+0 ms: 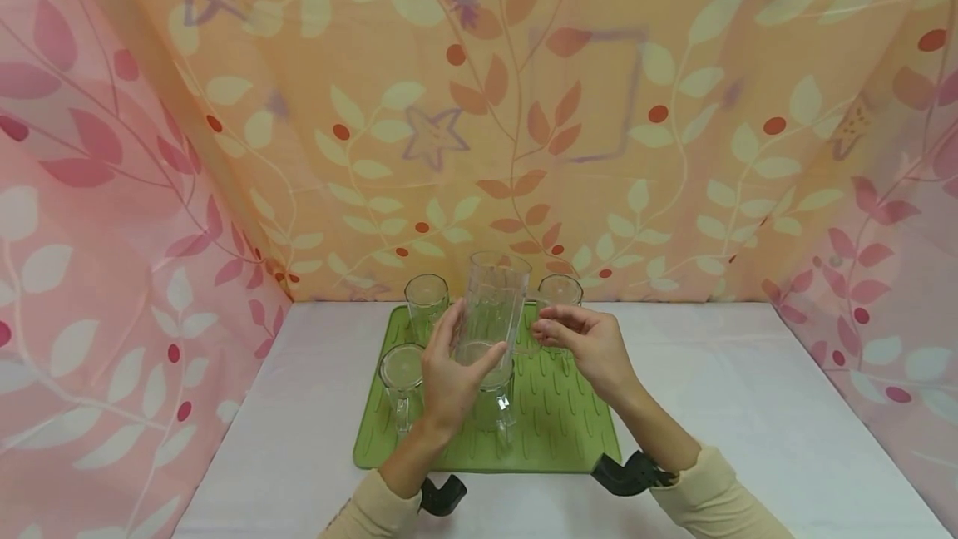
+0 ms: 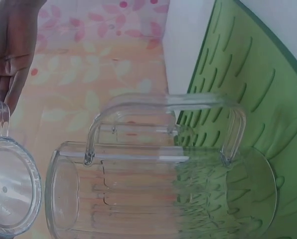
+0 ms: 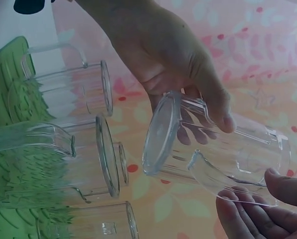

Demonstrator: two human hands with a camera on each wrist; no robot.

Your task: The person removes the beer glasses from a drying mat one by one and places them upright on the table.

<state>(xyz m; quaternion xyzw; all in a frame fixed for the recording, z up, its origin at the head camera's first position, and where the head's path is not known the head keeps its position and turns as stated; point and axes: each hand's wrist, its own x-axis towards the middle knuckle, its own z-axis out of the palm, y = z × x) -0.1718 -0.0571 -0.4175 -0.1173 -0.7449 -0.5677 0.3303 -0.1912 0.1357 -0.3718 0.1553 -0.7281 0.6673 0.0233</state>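
Observation:
A clear glass mug [image 1: 497,294] is held upright above a green drying mat, its thick base downward in the right wrist view. My left hand [image 1: 451,381] grips the mug's body low down, with the thumb across the near side. At the mug's right, my right hand [image 1: 591,348] has thumb and fingers curled at the handle; in the right wrist view its fingertips [image 3: 228,195] lie by the handle. Below the held mug stands another glass mug [image 1: 494,410], bottom up on the mat, its handle facing me.
The ribbed green mat [image 1: 554,439] lies on a white table [image 1: 718,381]. More upturned mugs stand on it: one front left [image 1: 402,368], one back left [image 1: 427,298], one back right [image 1: 560,294]. Patterned cloth [image 1: 509,106] walls the back and sides.

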